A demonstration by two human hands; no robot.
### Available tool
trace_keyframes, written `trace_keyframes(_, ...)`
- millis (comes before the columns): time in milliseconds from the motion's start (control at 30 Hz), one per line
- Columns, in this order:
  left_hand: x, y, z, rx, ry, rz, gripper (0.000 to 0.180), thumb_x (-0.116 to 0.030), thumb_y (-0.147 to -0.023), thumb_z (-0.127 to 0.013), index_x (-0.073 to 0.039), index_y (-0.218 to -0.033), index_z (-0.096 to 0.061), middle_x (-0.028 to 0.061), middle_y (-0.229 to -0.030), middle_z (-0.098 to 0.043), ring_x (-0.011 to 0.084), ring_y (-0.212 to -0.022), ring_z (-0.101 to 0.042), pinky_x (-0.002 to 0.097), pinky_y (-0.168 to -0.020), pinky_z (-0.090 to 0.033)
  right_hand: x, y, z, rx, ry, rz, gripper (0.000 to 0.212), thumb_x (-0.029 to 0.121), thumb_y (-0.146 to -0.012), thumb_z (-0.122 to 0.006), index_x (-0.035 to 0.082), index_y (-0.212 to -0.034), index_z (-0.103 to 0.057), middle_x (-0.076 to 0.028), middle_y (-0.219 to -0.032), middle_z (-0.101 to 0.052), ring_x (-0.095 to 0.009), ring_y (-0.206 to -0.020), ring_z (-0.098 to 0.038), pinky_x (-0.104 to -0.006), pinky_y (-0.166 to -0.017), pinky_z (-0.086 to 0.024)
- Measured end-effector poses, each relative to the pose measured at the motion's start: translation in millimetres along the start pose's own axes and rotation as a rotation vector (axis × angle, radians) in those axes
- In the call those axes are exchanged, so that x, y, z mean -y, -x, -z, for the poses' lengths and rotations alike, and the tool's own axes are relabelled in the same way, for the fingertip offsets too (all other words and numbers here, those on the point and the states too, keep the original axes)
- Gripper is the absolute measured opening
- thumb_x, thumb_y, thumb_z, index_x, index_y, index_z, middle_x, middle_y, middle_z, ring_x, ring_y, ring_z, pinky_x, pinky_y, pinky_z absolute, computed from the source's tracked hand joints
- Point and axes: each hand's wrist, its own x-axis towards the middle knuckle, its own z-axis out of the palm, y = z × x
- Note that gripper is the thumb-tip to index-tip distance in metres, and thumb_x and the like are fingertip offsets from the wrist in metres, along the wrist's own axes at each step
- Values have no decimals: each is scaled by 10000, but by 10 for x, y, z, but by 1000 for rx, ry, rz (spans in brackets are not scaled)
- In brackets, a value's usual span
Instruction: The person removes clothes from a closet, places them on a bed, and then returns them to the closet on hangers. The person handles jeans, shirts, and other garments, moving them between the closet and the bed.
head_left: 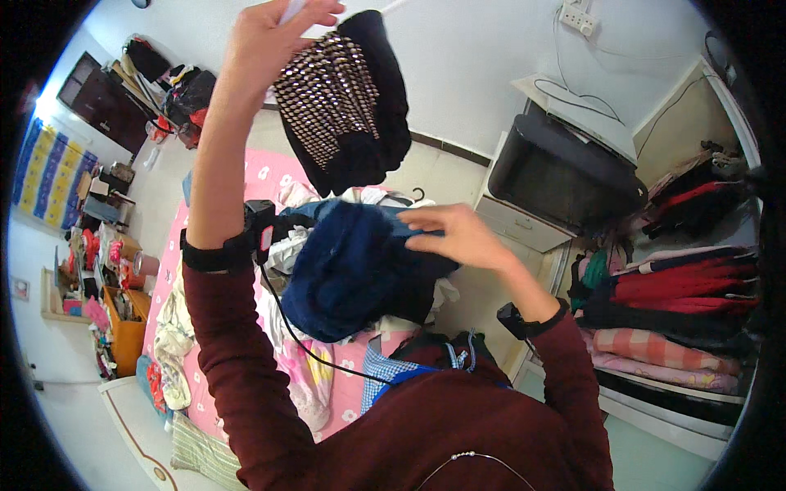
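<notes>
My left hand (278,37) is raised at the top, its fingers closed round a white hanger (290,11) that is cut off by the picture's edge. Below the fingers hangs a black garment (344,98) covered with rows of shiny metallic studs. My right hand (463,235) is stretched out with its fingers apart, beside a fluffy navy blue garment (344,274). Whether its fingertips touch the cloth I cannot tell. The navy garment lies bunched in front of me, over other clothes.
A pink flowered bed (266,168) holds several heaped clothes. At the right stand a black television (565,176) on a white drawer cabinet (524,222) and open shelves with folded clothes (679,290). A dark hook (418,194) pokes out behind the pile.
</notes>
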Motion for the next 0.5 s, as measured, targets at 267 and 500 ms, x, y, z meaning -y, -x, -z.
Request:
trace_keyframes(267, 100, -65, -602, 280, 15, -127, 381, -431, -997, -616, -96, -1079, -779, 3, -1000, -753, 75, -932, -655, 281, -843, -507, 402, -215, 489, -981, -322, 130, 419, 210, -865, -801, -16, -1185, -653, -144, -1180, -693, -198, -1061, -680, -331, -856, -556)
trace_keyframes(500, 15, -51, -1196, 403, -79, -120, 338, -379, -989, -639, -80, -1067, -776, 12, -974, -754, 83, -831, -641, 274, -730, -522, 500, 94, 1105, -928, -314, 246, 170, 164, -984, -661, -1, -1004, -629, -60, -879, -687, -128, -742, -629, -294, -747, -520)
